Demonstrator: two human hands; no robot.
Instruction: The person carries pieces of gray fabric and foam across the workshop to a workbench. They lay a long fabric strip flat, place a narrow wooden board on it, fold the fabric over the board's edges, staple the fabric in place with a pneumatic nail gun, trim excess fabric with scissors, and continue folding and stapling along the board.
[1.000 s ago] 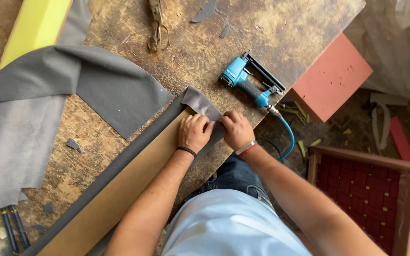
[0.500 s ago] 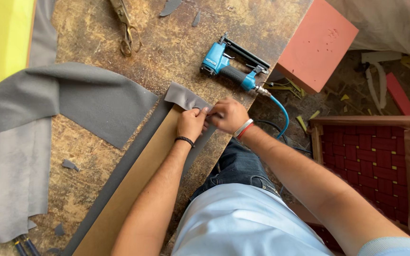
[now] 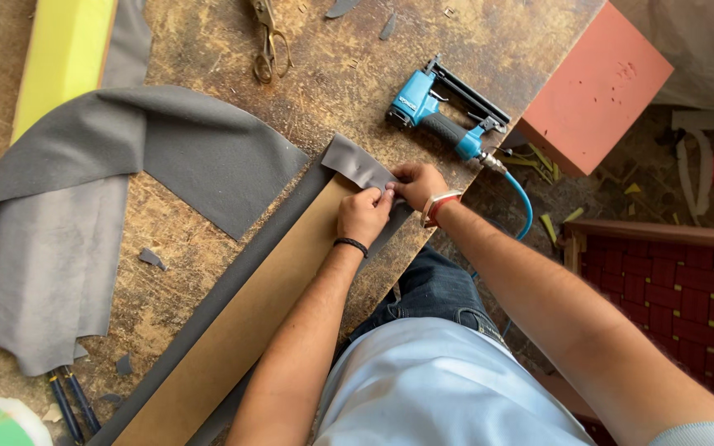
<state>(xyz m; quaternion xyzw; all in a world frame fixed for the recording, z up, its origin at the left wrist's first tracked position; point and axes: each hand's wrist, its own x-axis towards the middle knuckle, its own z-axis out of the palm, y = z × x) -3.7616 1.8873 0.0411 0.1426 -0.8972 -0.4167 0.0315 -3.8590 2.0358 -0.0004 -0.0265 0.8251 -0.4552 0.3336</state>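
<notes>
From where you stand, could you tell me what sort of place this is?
Most likely an upholstery workshop: a blue pneumatic stapler on a scarred wooden workbench, grey fabric, and both hands folding cloth over a long board.

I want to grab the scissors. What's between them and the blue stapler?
Only bare, scratched workbench lies between the scissors and the blue stapler, in the head view.

Matt grey cloth (image 3: 357, 163) wraps a smooth brown board (image 3: 249, 322) on the rough, scarred wooden table (image 3: 349, 74).
</notes>
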